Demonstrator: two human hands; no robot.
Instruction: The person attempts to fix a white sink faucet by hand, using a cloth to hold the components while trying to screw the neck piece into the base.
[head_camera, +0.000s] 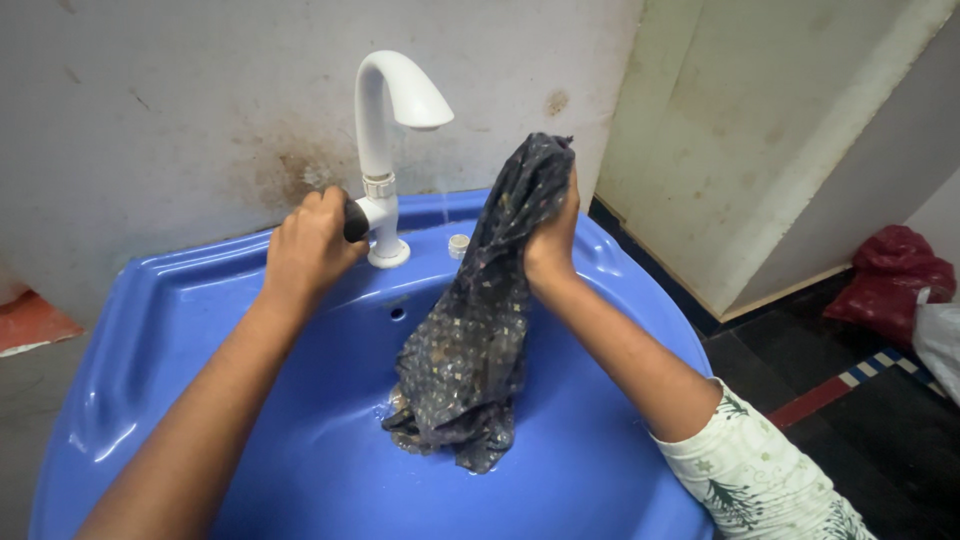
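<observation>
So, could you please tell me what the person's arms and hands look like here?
Both hands are bare: no gloves, rings or watch show on the left hand or the right hand. The left forearm is uncovered as far as the frame shows. The right arm ends in a short white sleeve with a green leaf-and-star print.

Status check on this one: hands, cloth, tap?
Left hand gripping black tap handle. Right hand holds dark patterned cloth up, its lower end in blue sink. Nothing blocking.
</observation>
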